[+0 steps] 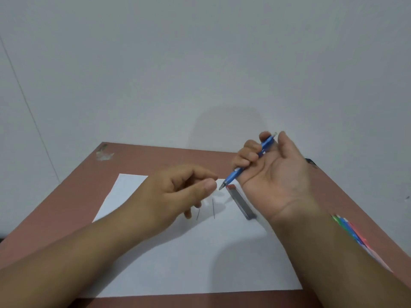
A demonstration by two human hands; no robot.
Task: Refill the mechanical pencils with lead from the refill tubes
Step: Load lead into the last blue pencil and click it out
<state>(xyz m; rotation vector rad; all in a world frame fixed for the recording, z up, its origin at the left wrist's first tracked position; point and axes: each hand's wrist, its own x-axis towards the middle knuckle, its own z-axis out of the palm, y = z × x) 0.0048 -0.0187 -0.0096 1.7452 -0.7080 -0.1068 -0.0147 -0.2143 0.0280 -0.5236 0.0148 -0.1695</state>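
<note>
Right hand (270, 174) gripped a blue plastic mechanical pencil (246, 163), fingers curled round the barrel, palm turned up toward the camera. The pencil was held clear of the desk, metal tip pointing down and left, cap end up past the fingertips.

Left hand (178, 192) sat just left of the pencil tip, thumb and forefinger brought together as in a pinch. Could not tell whether a lead was between them: too fine and too blurred to resolve.

A dark, slim rectangular lead refill tube with a red end (241, 202) lay on the white sheet of paper (200, 263), just below the pencil tip and beside the right wrist. Two thin loose leads lay on the paper below the left hand: a shorter one (198, 214) and a longer one (213, 208), apart from each other.

A cluster of other coloured pencils (green, blue, pink) (353, 234) lay at the right edge of the reddish-brown desk (66, 207), partly hidden by the right forearm.

Judgement: leads were out of the tube and one pencil was in hand, so loading of this pencil appeared to be under way, not finished. The loose leads and the other pencils looked like work remaining. Whether any of those had been filled could not be told.
</note>
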